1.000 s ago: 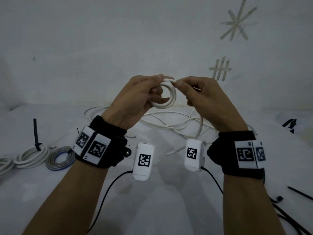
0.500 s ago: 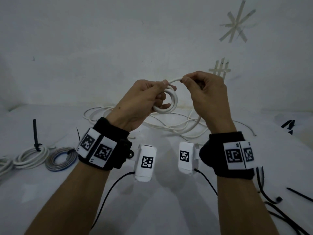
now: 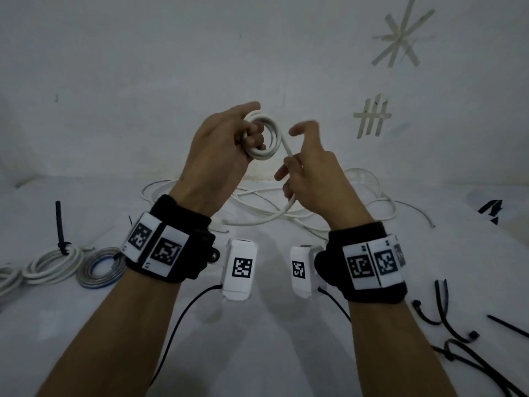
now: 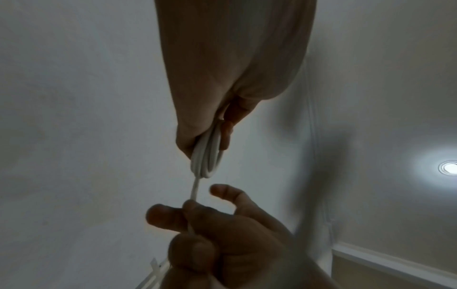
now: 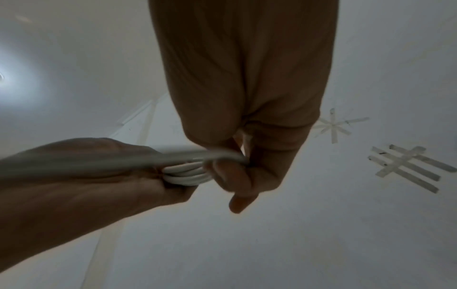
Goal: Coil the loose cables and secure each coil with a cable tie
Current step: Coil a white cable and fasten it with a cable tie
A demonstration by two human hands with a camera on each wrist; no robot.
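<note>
Up in the middle of the head view, we hold the small white coil (image 3: 262, 137) in our left hand (image 3: 220, 156), thumb over its top and fingers curled through the ring. The left wrist view shows the coil (image 4: 206, 156) edge-on, pinched between thumb and fingers. Just to the right and slightly lower, our right hand (image 3: 310, 173) has its lower fingers closed round the cable strand (image 3: 287, 149) that runs down from the coil, while the index finger and thumb stand apart and blurred. The two hands are near each other, not touching, joined only by that strand. From the right hand the cable drops to the loose white cable pile (image 3: 274, 207) lying on the bench (image 3: 257, 339) behind and between our wrists.

At the left edge of the frame two finished coils lie side by side: a white one (image 3: 54, 262) bound with an upright black cable tie (image 3: 60, 224), and a grey-blue one (image 3: 98, 269) just beside it. At the lower right, spare black cable ties (image 3: 446, 319) lie scattered on the bench.
</note>
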